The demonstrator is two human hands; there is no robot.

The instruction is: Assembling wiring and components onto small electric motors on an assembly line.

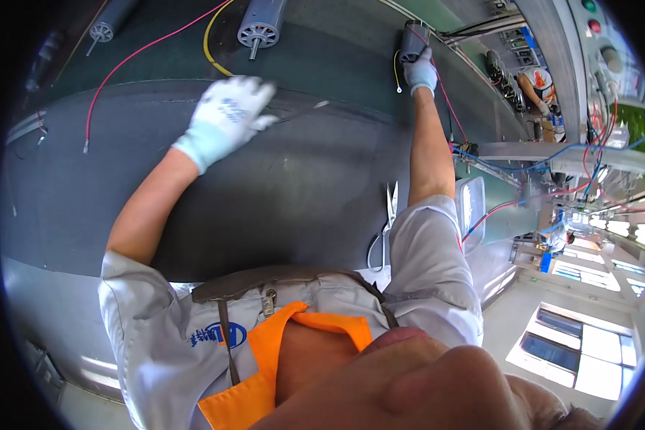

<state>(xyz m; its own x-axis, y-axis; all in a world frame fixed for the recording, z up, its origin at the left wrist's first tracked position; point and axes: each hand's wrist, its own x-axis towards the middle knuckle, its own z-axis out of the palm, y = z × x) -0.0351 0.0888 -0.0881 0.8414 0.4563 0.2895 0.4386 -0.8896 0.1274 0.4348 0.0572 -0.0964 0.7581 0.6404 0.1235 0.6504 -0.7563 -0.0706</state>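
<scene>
My left hand [229,115], in a white knitted glove, hovers over the dark bench mat with thumb and fingers apart; the fingertips are slightly blurred. Just past its thumb a thin dark wire [297,113] ends in a pale tip; whether the hand touches it I cannot tell. A yellow wire [209,50] runs down toward this hand from beside a grey cylindrical motor [260,25] with its shaft toward me. At the far right, my gloved right hand [421,72] is closed on another grey motor [414,41], which has a short yellow lead and a red wire hanging off it.
Scissors [388,226] lie near my right sleeve, beside a clear plastic tray [471,211]. Another motor [110,25] sits far left, near a long red wire [115,70]. A metal frame [523,150] with cables borders the right; another person [537,86] works beyond it.
</scene>
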